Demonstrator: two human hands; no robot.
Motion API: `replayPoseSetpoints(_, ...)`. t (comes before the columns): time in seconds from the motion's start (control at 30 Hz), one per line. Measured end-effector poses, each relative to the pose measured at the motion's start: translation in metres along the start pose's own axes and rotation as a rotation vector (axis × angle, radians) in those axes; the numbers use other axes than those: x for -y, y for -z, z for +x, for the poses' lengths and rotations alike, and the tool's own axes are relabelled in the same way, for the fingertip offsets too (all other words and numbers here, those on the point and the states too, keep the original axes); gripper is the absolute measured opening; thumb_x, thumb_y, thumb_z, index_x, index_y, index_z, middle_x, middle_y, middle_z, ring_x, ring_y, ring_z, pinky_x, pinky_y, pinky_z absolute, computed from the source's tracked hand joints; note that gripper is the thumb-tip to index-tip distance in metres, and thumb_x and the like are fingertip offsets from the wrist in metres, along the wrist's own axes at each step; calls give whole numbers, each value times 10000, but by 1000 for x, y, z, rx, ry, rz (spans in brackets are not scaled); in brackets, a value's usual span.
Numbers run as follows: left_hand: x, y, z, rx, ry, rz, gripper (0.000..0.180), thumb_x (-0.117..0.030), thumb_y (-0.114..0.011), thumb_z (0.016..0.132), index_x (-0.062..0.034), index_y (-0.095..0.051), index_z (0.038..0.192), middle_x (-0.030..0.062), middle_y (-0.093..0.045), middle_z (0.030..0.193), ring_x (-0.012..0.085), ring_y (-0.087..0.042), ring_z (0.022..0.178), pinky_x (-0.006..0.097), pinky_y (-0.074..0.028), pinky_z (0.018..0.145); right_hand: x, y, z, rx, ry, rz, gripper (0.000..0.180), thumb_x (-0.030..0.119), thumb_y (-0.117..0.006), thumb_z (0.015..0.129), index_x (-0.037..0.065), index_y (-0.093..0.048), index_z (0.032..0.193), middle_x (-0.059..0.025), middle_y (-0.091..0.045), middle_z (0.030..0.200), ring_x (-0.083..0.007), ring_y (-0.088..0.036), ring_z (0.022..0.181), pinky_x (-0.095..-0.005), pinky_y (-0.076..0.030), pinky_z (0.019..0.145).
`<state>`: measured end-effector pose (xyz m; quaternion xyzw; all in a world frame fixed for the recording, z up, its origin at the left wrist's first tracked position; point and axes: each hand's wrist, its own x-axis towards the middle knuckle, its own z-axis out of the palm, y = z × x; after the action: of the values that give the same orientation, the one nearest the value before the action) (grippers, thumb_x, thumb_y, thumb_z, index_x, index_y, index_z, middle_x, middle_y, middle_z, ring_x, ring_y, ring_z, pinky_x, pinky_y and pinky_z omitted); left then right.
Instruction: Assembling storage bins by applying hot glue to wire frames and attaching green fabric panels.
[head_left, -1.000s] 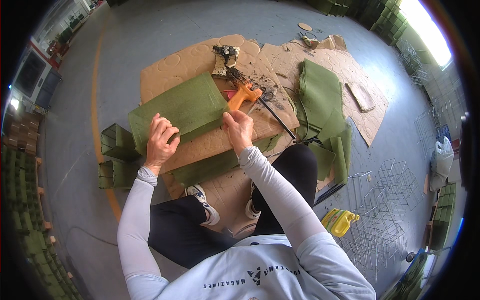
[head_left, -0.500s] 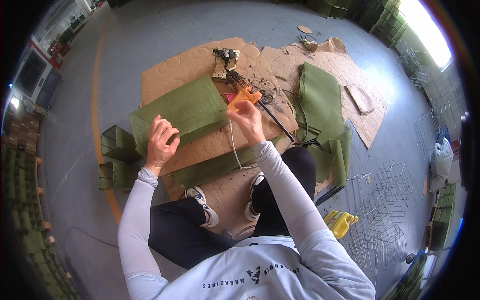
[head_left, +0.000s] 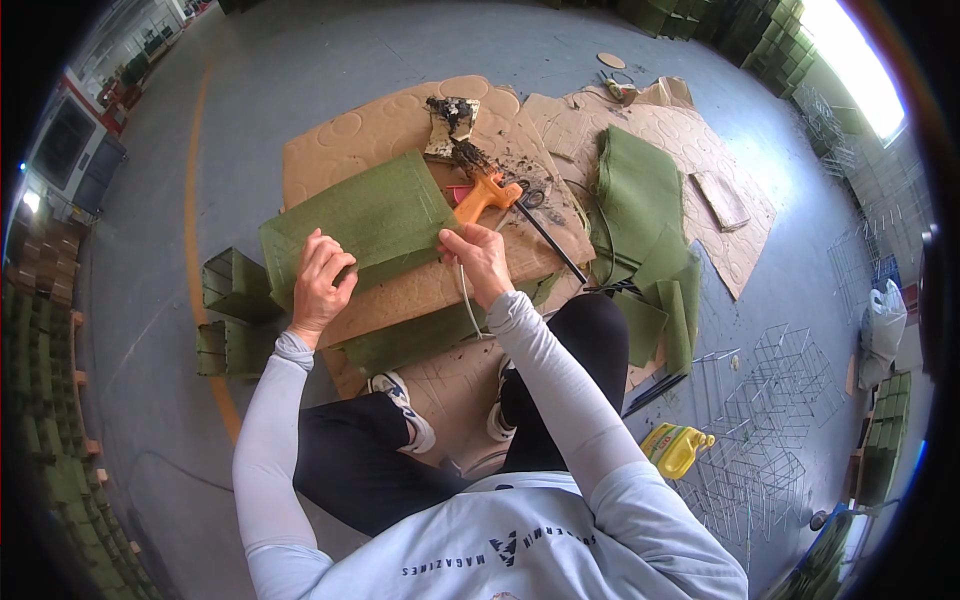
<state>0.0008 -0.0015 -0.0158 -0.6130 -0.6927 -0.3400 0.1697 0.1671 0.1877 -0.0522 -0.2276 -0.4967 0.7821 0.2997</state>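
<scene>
Sitting: the person sits on the floor, legs bent, over sheets of cardboard, and works on a green fabric panel that lies flat on it in front of the knees.
Left hand: the left hand rests on the near edge of the panel, fingers curled and pressing it down; it grasps nothing else.
Right hand: the right hand is at the right corner of the panel, fingers pinched together. A thin pale stick or cord hangs from it toward the knee; whether the fingers hold it firmly I cannot tell.
Glue gun: the orange glue gun lies on the cardboard just beyond the right hand, apart from the fingers, beside a dark burnt patch.
What changed: one second ago the right hand was up at the orange gun, and half a second ago it was raised with the pale stick under it. Now it has come back down to the panel corner. The left hand has stayed on the panel.
Meaning: I judge that the gun is laid aside and both hands now press and hold the fabric edge.
Around: more green fabric pieces lie to the right, green folded boxes to the left, wire frames and a yellow jug at the right.
</scene>
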Motion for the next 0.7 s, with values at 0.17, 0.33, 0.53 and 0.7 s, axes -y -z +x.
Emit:
replayPoseSetpoints(0.17, -1, 0, 0, 18, -15, 9, 210, 33, -706, 670, -56, -596, 825, 66, -523, 850, 268, -555, 937, 496, -413, 1053, -11, -1, 2, -78, 60, -103, 122, 88, -687, 882, -27, -670, 847, -25, -645, 713, -76, -574, 616, -221, -460, 566)
replayPoseSetpoints(0.33, -2, 4, 0, 49, -61, 13, 198, 27, -707, 667, -53, -614, 823, 61, -522, 847, 262, -554, 932, 506, -414, 1049, -18, 1, 7, -85, 85, -113, 129, 87, -689, 876, -30, -665, 829, -25, -641, 697, -75, -565, 587, -221, -460, 547)
replayPoseSetpoints(0.53, -1, 2, -7, 68, -161, 90, 197, 19, -714, 675, -40, -658, 854, 54, -531, 820, 242, -557, 920, 504, -418, 1038, -17, 4, 11, -78, 44, -104, 110, 70, -689, 873, -27, -664, 827, -22, -640, 697, -73, -563, 587, -218, -458, 544)
replayPoseSetpoints(0.7, -11, 3, -6, 99, -266, 335, 166, -25, -721, 711, -18, -670, 868, 50, -552, 812, 227, -564, 922, 438, -442, 950, -18, 8, 12, -79, 55, -77, 105, 61, -697, 868, -38, -669, 851, -39, -652, 711, -89, -577, 595, -230, -465, 549)
